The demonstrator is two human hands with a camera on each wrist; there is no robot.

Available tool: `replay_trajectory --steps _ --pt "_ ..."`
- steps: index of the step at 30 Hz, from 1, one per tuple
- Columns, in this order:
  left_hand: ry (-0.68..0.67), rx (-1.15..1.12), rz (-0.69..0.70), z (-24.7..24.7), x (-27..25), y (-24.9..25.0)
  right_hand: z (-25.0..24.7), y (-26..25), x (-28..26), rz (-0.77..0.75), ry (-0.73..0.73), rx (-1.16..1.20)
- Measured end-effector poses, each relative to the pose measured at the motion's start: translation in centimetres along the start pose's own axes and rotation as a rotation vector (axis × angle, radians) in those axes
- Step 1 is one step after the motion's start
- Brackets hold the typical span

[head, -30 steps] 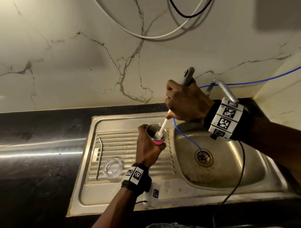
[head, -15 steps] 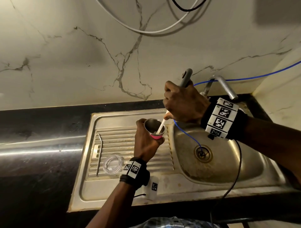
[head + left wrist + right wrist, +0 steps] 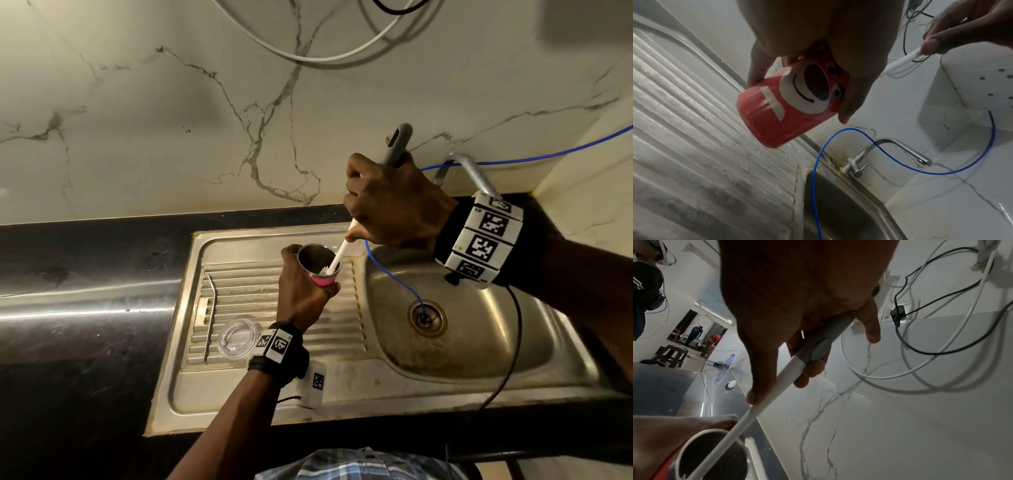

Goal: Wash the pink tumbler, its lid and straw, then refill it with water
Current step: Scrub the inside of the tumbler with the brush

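1. The left hand is wrapped round the tumbler, fingers on one side and thumb on the other, holding it tilted in the air above the ribbed drainboard, just left of the basin.
2. The right hand is clenched round the grey handle of a bottle brush; the white shaft slants down into the tumbler's mouth, and the bristle head sits low inside against the steel wall.
3. The tumbler is pink outside with a bear face printed on it, bare steel inside. Water drops lie on the drainboard below its base.
4. The lid lies flat on the drainboard near the left wrist; the bent metal straw lies just left of it, apart from it.
5. The tap stands behind the basin and I see no water running from it. A blue tube runs down into the drain.
6. Judgement: the step in hand is scrubbing the tumbler's inside, an early part of the task; the lid and straw look as yet unhandled, and the refill is far off.
7. The next move probably calls for working the brush round the inner wall and base while the left hand holds the tumbler firm, then carrying it right under the tap to rinse.
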State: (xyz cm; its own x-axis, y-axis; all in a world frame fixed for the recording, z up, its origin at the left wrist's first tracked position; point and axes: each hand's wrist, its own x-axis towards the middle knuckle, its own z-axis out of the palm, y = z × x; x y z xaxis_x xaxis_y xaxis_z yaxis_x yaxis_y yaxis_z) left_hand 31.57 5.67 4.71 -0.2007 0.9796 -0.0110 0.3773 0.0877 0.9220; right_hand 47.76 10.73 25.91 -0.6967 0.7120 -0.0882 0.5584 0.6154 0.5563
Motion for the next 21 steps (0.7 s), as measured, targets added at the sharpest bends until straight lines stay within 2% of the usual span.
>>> replay_trajectory --steps 8,18,21 --pt "0.042 0.042 -0.01 -0.4 0.0 -1.4 -1.0 2.0 -0.5 0.043 0.161 0.026" --pt "0.014 0.009 0.06 0.7 -0.2 1.4 -0.8 -1.5 -0.2 -0.025 0.001 0.05" --pt "-0.006 0.008 0.035 0.8 -0.4 0.8 -1.3 -1.2 -0.1 -0.032 0.02 0.029"
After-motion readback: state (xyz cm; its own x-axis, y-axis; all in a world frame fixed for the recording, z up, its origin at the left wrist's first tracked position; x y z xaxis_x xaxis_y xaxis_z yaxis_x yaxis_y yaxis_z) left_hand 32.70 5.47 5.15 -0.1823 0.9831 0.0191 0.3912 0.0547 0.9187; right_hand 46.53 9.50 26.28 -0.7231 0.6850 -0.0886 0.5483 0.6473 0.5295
